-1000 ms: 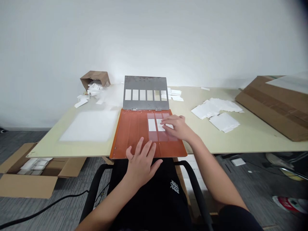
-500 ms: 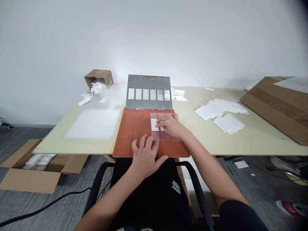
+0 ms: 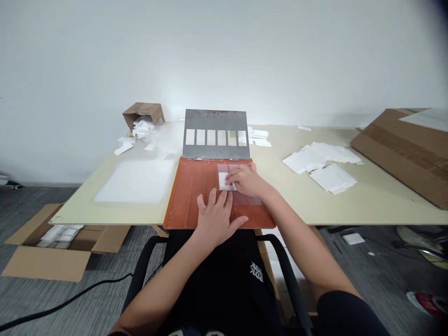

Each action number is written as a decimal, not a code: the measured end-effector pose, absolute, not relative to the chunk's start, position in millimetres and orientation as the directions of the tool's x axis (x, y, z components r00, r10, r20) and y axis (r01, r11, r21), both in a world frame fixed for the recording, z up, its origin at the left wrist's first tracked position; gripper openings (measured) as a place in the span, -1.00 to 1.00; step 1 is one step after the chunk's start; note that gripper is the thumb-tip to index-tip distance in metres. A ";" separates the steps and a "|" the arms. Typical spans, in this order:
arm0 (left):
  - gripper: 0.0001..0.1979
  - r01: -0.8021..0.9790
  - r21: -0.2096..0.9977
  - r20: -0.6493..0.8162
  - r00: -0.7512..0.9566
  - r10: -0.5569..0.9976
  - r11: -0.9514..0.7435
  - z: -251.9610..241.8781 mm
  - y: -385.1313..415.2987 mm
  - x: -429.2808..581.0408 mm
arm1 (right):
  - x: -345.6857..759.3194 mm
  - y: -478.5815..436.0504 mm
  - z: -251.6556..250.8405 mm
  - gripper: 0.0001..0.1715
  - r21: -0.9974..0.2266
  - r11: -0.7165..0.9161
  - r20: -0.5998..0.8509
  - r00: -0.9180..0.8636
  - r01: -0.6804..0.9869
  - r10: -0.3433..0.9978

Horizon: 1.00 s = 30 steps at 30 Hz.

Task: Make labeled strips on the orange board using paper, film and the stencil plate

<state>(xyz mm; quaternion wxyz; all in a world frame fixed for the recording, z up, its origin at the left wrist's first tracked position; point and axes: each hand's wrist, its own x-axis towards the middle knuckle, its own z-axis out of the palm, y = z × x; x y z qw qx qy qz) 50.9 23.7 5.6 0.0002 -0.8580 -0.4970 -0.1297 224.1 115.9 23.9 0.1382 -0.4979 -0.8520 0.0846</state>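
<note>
An orange-red board [image 3: 196, 196] lies at the table's front edge, with a grey metal frame [image 3: 216, 120] hinged to its back and raised. The frame has a row of rectangular openings. On the board's right half lies a clear plastic sheet [image 3: 250, 200], with a small white card [image 3: 223, 180] on it. My right hand [image 3: 243, 180] rests over the card, fingers stretched onto it and covering its right part. My left hand [image 3: 217, 212] is spread open over the board's front, its fingertips close to the card's lower edge; contact there I cannot tell.
A stack of translucent sheets [image 3: 135, 182] lies left of the board. Behind it, a tipped cardboard box [image 3: 150, 110] spills white cards. White packets [image 3: 332, 178] and a large carton [image 3: 402, 154] occupy the right side. An open carton [image 3: 49, 266] stands on the floor, left.
My left hand has moved slightly right and up, closer to the card. My right hand has shifted slightly left over the card. The view has moved a little.
</note>
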 end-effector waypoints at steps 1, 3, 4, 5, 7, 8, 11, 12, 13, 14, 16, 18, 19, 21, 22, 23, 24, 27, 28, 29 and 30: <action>-0.27 0.855 0.130 0.212 0.470 0.857 -0.502 4.9 25.4 51.2 | 224.3 116.2 24.2 -0.44 -0.280 0.491 0.148 -0.468 0.825 0.871; -0.26 0.860 0.131 0.187 0.467 0.864 -0.493 3.9 28.3 51.4 | 224.5 116.4 25.2 -0.45 -0.270 0.492 0.140 -0.472 0.828 0.871; -0.25 0.863 0.130 0.173 0.465 0.868 -0.488 3.8 29.4 51.3 | 224.5 116.2 25.9 -0.47 -0.264 0.491 0.136 -0.472 0.830 0.871; -0.25 0.866 0.129 0.159 0.462 0.872 -0.483 3.9 30.3 51.2 | 224.3 115.8 26.8 -0.48 -0.259 0.487 0.132 -0.469 0.834 0.873; -0.23 0.870 0.129 0.134 0.461 0.877 -0.476 5.0 31.5 50.9 | 223.4 114.8 28.8 -0.53 -0.259 0.480 0.118 -0.466 0.838 0.877; -0.22 0.871 0.130 0.124 0.461 0.879 -0.475 5.7 32.0 50.8 | 222.7 114.4 29.7 -0.56 -0.262 0.478 0.114 -0.465 0.839 0.878; -0.20 0.870 0.135 0.111 0.463 0.879 -0.475 7.4 33.3 50.3 | 220.2 114.4 31.2 -0.65 -0.274 0.481 0.126 -0.465 0.833 0.876; -0.19 0.869 0.136 0.114 0.463 0.879 -0.475 7.5 33.9 50.2 | 219.3 115.0 31.1 -0.65 -0.277 0.482 0.136 -0.463 0.831 0.876; -0.19 0.869 0.137 0.120 0.462 0.879 -0.476 7.5 34.5 50.2 | 218.5 115.8 30.8 -0.66 -0.278 0.481 0.143 -0.460 0.831 0.876; -0.19 0.868 0.138 0.129 0.462 0.877 -0.477 7.4 35.3 50.2 | 217.8 116.8 30.3 -0.69 -0.275 0.479 0.145 -0.457 0.833 0.878; -0.20 0.865 0.143 0.149 0.462 0.874 -0.481 7.1 36.8 50.4 | 216.6 118.9 28.8 -0.77 -0.258 0.472 0.145 -0.449 0.843 0.882; -0.20 0.858 0.152 0.169 0.466 0.868 -0.490 7.7 38.3 50.8 | 215.9 120.8 26.8 -0.80 -0.232 0.461 0.156 -0.435 0.857 0.887; -0.20 0.854 0.158 0.175 0.470 0.865 -0.496 8.4 39.0 51.1 | 215.7 121.5 25.6 -0.80 -0.221 0.458 0.167 -0.429 0.861 0.888; -0.19 0.846 0.174 0.177 0.476 0.861 -0.504 10.7 40.3 51.6 | 215.6 122.6 22.9 -0.80 -0.204 0.461 0.200 -0.425 0.863 0.883; -0.18 0.844 0.182 0.174 0.478 0.861 -0.505 11.9 40.9 51.8 | 215.5 123.1 21.3 -0.81 -0.199 0.464 0.214 -0.423 0.863 0.880; -0.17 0.843 0.188 0.171 0.478 0.862 -0.504 13.1 41.4 52.0 | 215.5 123.5 19.8 -0.80 -0.197 0.463 0.224 -0.420 0.864 0.880; -0.16 0.842 0.193 0.167 0.477 0.863 -0.503 14.0 41.8 52.1 | 215.4 124.0 18.3 -0.79 -0.196 0.457 0.227 -0.413 0.867 0.882; -0.16 0.845 0.188 0.164 0.476 0.864 -0.501 14.2 42.4 52.1 | 215.4 125.3 15.3 -0.72 -0.197 0.431 0.195 -0.396 0.881 0.897; -0.16 0.846 0.183 0.166 0.476 0.864 -0.501 13.6 42.3 52.0 | 215.5 125.6 15.1 -0.71 -0.197 0.426 0.182 -0.394 0.883 0.901; -0.15 0.846 0.179 0.171 0.477 0.862 -0.503 12.9 41.9 51.8 | 215.6 125.7 15.4 -0.71 -0.201 0.423 0.172 -0.393 0.884 0.903; -0.15 0.844 0.176 0.178 0.479 0.859 -0.507 12.2 41.3 51.7 | 215.7 125.4 16.1 -0.72 -0.207 0.422 0.166 -0.393 0.883 0.904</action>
